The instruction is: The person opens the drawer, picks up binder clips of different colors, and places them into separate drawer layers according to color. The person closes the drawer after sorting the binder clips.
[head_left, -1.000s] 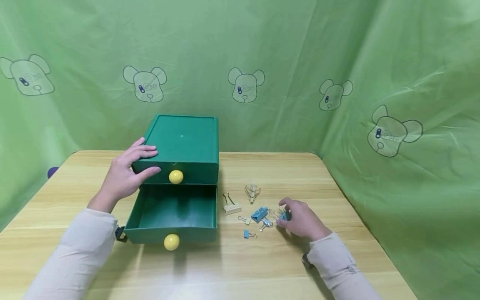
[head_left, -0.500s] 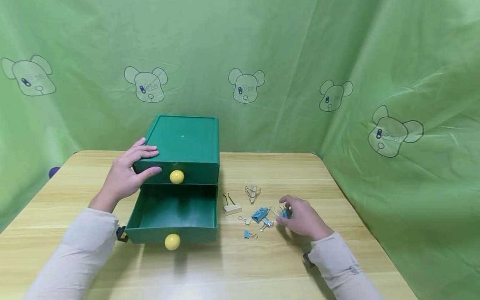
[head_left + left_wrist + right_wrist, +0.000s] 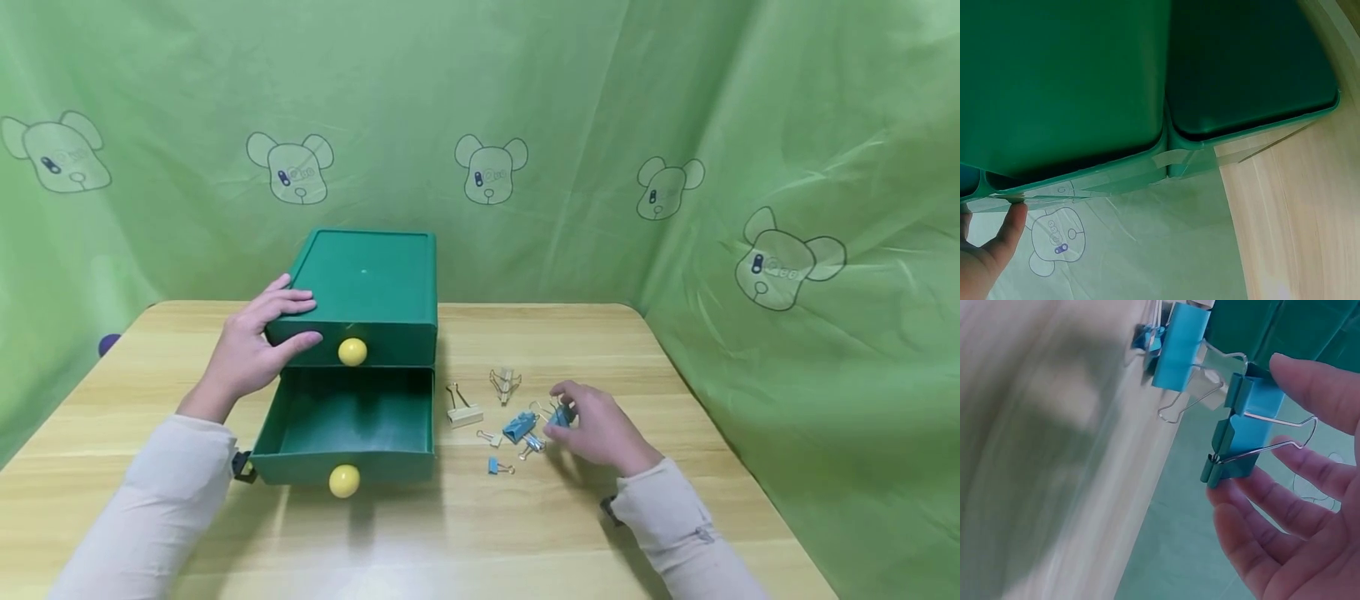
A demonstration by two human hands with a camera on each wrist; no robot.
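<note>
A green two-drawer box (image 3: 367, 279) stands left of centre, its upper drawer closed. Its lower drawer (image 3: 345, 471) is pulled out and shows a bare floor. My left hand (image 3: 243, 354) rests on the box's front left corner, fingers on the top and thumb across the front. With thumb and fingertips my right hand (image 3: 600, 427) pinches a large blue binder clip (image 3: 1257, 422), its wire handles spread. Close by lies another large blue binder clip (image 3: 519, 427), with a smaller blue clip (image 3: 532, 445) beside it.
Nearer the drawer are a wide cream binder clip (image 3: 465, 416), a small cream clip (image 3: 493, 440) and a small blue clip (image 3: 493, 467). Farther back sits a cream clip (image 3: 506, 385) with its handles spread. Green cloth (image 3: 562, 100) hangs behind the wooden table (image 3: 480, 550).
My right hand has moved slightly left and away from me, bringing the blue binder clip with it. The left hand, the drawer box and the other clips stay put.
</note>
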